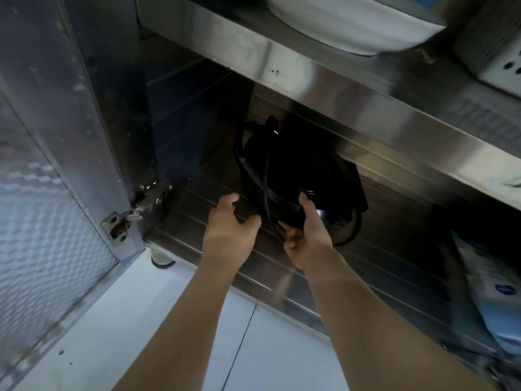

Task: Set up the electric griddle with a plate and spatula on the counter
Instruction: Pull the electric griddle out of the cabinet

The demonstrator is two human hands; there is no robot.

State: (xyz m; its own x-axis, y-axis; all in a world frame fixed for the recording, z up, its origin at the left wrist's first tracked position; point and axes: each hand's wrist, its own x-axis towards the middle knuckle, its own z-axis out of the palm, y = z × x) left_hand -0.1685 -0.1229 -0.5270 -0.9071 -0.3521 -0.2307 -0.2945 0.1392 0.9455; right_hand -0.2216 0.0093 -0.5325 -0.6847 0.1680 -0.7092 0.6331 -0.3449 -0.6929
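Observation:
A black electric griddle (pixel 304 170) with its black cord (pixel 266 176) looped over it lies on the bottom shelf of a steel cabinet, under the middle shelf. My left hand (pixel 232 221) reaches to its near left edge, thumb and fingers curled around the rim by the cord. My right hand (pixel 306 230) grips the near right edge, thumb on top and fingers beneath. A white plate or bowl (pixel 346 21) sits on the middle shelf above. No spatula is in view.
The steel cabinet door (pixel 50 170) stands open at left on its hinge (pixel 135 210). The middle shelf edge (pixel 366 108) overhangs the griddle. A perforated metal container (pixel 496 49) stands upper right. Blue-and-white packages (pixel 493 294) lie lower right. White floor tiles (pixel 169 320) are below.

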